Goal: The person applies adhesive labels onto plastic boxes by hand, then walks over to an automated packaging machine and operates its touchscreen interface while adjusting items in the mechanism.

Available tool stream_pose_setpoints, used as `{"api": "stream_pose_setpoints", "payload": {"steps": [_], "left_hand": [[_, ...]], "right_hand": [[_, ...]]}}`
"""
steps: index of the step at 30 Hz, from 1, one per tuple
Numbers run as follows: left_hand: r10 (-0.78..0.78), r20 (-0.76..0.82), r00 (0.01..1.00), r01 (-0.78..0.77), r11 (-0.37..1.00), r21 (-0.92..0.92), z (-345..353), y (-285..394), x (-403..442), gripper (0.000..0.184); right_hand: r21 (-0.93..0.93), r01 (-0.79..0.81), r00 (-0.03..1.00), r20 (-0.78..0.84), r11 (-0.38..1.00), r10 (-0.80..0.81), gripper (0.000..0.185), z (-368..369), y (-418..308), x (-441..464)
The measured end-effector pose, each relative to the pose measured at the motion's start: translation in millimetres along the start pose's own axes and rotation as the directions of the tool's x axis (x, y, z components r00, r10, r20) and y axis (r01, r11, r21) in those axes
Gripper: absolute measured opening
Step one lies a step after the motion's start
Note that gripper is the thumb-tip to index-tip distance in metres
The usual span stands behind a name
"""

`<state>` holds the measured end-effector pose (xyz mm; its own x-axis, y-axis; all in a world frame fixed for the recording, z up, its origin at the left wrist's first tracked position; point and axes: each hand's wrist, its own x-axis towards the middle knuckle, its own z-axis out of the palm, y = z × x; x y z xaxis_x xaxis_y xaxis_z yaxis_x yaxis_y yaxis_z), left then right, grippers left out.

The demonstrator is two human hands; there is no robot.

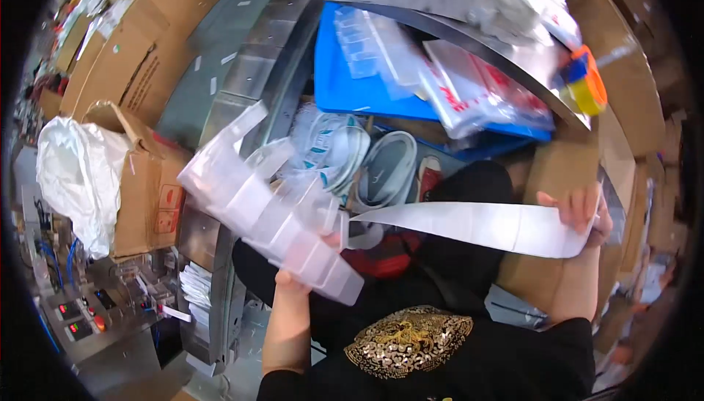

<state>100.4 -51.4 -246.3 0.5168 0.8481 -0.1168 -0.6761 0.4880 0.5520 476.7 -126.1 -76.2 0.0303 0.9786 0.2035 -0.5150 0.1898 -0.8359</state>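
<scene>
Two bare hands work on the near side of the blue plastic bin [336,87]. Left of the bin, the left hand [292,285] grasps a translucent compartmented plastic tray [253,207] by its near end. Right of the bin, the right hand [584,212] pinches a white strip [484,226]. Whether strip and tray touch, I cannot tell.

Smooth translucent plastic tray [253,199] left of centre, smooth paper-like strip [477,226] right of centre, plastic bin [348,95] upper centre, matt cardboard box [147,207] left
</scene>
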Motion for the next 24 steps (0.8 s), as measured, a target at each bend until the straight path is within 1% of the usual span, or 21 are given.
{"api": "stream_pose_setpoints", "payload": {"steps": [1, 2, 3, 4, 5, 6, 7, 10, 11, 12, 13, 14, 15, 17, 18, 19, 20, 21, 22, 23, 24], "left_hand": [[0.016, 0.082, 0.996, -0.013, 0.999, -0.038, 12.0, -6.9, 8.6, 0.090], [0.010, 0.103, 0.995, -0.007, 0.999, -0.035, 17.9, -13.7, 13.5, 0.090], [-0.037, 0.136, 0.990, 0.041, 0.999, -0.030, 20.6, -21.1, 17.2, 0.090], [-0.084, 0.165, 0.983, 0.089, 0.996, -0.020, 21.4, -27.3, 19.2, 0.091], [-0.135, 0.193, 0.972, 0.139, 0.990, -0.007, 21.8, -31.1, 20.1, 0.091], [-0.161, 0.219, 0.962, 0.167, 0.986, -0.010, 22.9, -32.9, 20.5, 0.092], [-0.169, 0.234, 0.958, 0.174, 0.985, 0.001, 26.0, -31.8, 18.2, 0.092], [-0.139, 0.220, 0.966, 0.129, 0.990, 0.062, 31.1, -23.2, 6.3, 0.091], [-0.132, 0.226, 0.965, 0.121, 0.991, 0.061, 34.0, -22.0, 5.7, 0.091], [-0.134, 0.231, 0.964, 0.128, 0.991, 0.041, 36.6, -20.7, 5.1, 0.091], [-0.135, 0.232, 0.963, 0.134, 0.991, 0.020, 38.5, -19.1, 4.2, 0.092], [-0.135, 0.229, 0.964, 0.140, 0.990, -0.002, 39.2, -17.9, 2.7, 0.093], [-0.125, 0.221, 0.967, 0.129, 0.992, -0.004, 42.1, -20.7, 4.6, 0.093], [-0.175, 0.263, 0.949, 0.197, 0.979, -0.058, 52.9, -37.2, 14.1, 0.092], [-0.164, 0.260, 0.951, 0.185, 0.981, -0.059, 54.9, -49.3, 17.6, 0.092], [-0.206, 0.252, 0.945, 0.234, 0.968, -0.089, 55.1, -65.3, 23.5, 0.089], [-0.253, 0.249, 0.935, 0.289, 0.950, -0.119, 53.6, -79.6, 30.1, 0.086], [-0.253, 0.256, 0.933, 0.291, 0.949, -0.123, 48.6, -92.1, 36.1, 0.086], [-0.348, 0.242, 0.906, 0.377, 0.922, -0.086, 41.4, -104.6, 39.9, 0.082], [-0.441, 0.218, 0.871, 0.461, 0.886, -0.051, 38.4, -113.7, 41.5, 0.079], [-0.436, 0.208, 0.876, 0.456, 0.888, -0.061, 36.6, -121.5, 42.0, 0.079]], "right_hand": [[-0.174, -0.097, 0.991, 0.070, 0.980, 0.111, 0.007, -10.9, -12.9, -13.0], [-0.347, -0.178, 0.965, 0.123, 0.921, 0.232, 0.007, -18.6, -21.8, -22.0], [-0.350, -0.165, 0.969, 0.119, 0.922, 0.218, 0.007, -12.4, -29.3, -25.7], [-0.867, -0.075, 0.862, 0.192, 0.493, 0.469, 0.006, 1.2, -36.1, -26.6], [-0.975, 0.189, 0.730, 0.058, -0.120, 0.681, 0.005, 13.2, -38.0, -27.6], [-0.881, 0.265, 0.665, -0.127, -0.392, 0.736, 0.008, 22.8, -34.5, -28.7], [-0.882, 0.252, 0.678, -0.133, -0.398, 0.723, 0.008, 19.7, -37.0, -36.8], [-0.602, 0.381, 0.770, -0.213, -0.701, 0.602, 0.012, -13.2, -34.5, -59.9], [-0.634, 0.248, 0.560, -0.523, -0.733, 0.642, 0.019, -32.0, -29.2, -59.1], [-0.629, 0.253, 0.566, -0.520, -0.735, 0.639, 0.019, -39.0, -33.2, -61.8], [-0.565, 0.299, 0.713, -0.404, -0.769, 0.573, 0.023, -43.5, -36.5, -62.6], [-0.495, 0.333, 0.826, -0.258, -0.802, 0.501, 0.026, -46.4, -38.0, -62.0], [-0.425, 0.351, 0.901, -0.090, -0.835, 0.424, 0.030, -47.7, -37.0, -59.8], [-0.420, 0.365, 0.901, -0.065, -0.831, 0.429, 0.032, -44.2, -30.0, -58.3], [-0.411, 0.369, 0.904, -0.051, -0.834, 0.425, 0.033, -42.5, -26.2, -58.4], [-0.400, 0.368, 0.907, -0.044, -0.839, 0.419, 0.035, -41.9, -23.3, -60.3], [-0.433, 0.380, 0.837, -0.214, -0.817, 0.503, 0.036, -50.1, -13.4, -64.2], [-0.444, 0.406, 0.793, -0.263, -0.799, 0.549, 0.036, -67.1, 1.9, -71.5], [-0.458, 0.432, 0.742, -0.309, -0.777, 0.595, 0.037, -81.1, 12.6, -75.7], [-0.515, 0.394, 0.620, -0.463, -0.761, 0.634, 0.035, -76.6, 21.8, -66.3], [-0.566, 0.354, 0.468, -0.583, -0.745, 0.665, 0.033, -70.6, 31.7, -53.6]]}}
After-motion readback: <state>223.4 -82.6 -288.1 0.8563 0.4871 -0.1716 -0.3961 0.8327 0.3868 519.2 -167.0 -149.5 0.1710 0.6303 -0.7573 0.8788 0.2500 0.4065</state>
